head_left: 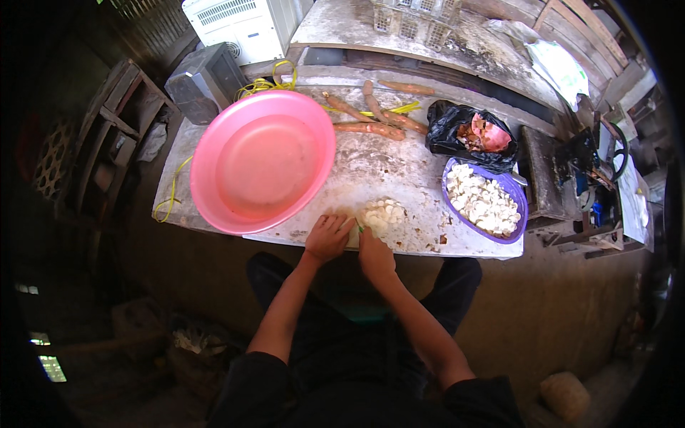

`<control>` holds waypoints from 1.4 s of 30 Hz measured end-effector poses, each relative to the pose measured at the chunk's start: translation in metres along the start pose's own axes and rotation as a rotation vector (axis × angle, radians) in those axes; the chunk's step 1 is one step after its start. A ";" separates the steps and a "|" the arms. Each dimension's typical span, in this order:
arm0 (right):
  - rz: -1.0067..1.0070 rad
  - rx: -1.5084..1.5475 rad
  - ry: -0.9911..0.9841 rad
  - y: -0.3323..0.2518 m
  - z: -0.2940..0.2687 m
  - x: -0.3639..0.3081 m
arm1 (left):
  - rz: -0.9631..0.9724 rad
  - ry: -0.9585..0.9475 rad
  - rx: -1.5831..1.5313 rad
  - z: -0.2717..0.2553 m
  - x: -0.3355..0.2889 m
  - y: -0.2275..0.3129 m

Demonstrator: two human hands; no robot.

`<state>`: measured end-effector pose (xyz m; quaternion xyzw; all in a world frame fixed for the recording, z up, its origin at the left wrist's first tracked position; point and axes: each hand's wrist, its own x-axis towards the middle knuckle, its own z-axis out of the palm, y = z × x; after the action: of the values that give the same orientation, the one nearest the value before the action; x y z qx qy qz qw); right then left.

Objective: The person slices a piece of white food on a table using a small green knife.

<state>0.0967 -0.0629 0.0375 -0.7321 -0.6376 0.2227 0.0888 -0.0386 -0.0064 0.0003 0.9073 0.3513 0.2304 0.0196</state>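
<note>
At the near edge of the worn table, my left hand (pixel 328 237) is closed over a pale piece of peeled cassava, mostly hidden under the fingers. Right beside it, my right hand (pixel 376 255) grips a small knife (pixel 361 229); only a bit of green and a thin part of it show. Just beyond the knuckles lies a heap of white cassava slices (pixel 384 214). More slices (pixel 481 201) fill a purple basket (pixel 524 215) to the right. Several unpeeled brown cassava roots (pixel 371 129) lie toward the back of the table.
A large pink basin (pixel 203 196) takes up the table's left side. A black plastic bag (pixel 444 118) with reddish peelings stands behind the basket. Yellow strapping (pixel 260 85), a dark grey box-shaped device (pixel 207 84) and a white appliance (pixel 250 32) are at the back left.
</note>
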 end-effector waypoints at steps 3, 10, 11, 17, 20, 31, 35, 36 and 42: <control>-0.043 0.018 0.019 0.002 0.003 0.005 | 0.006 -0.004 0.018 0.000 0.002 -0.002; -0.020 0.001 -0.004 0.006 0.007 0.011 | -0.029 0.011 0.031 0.004 0.004 -0.005; -0.035 -0.029 -0.004 0.008 0.008 0.012 | -0.039 0.017 0.030 0.004 0.005 -0.004; -0.099 -0.069 0.031 0.019 -0.001 0.010 | -0.034 0.016 0.024 0.004 0.005 -0.001; -0.044 0.102 0.068 0.018 -0.005 0.005 | -0.046 -0.003 0.047 0.006 0.005 0.001; 0.043 0.144 -0.013 -0.010 -0.009 -0.008 | -0.024 0.020 0.065 0.008 0.001 -0.002; 0.034 0.121 0.009 -0.011 -0.003 -0.008 | -0.025 0.005 0.036 0.004 0.003 -0.001; 0.035 0.121 0.007 -0.011 -0.003 -0.007 | -0.024 -0.002 0.036 0.004 0.003 -0.001; 0.052 0.038 -0.042 -0.013 -0.010 -0.005 | -0.019 -0.014 0.048 0.003 0.001 0.001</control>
<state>0.0891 -0.0637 0.0530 -0.7417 -0.6159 0.2522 0.0834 -0.0353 -0.0061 -0.0019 0.9057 0.3651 0.2156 0.0026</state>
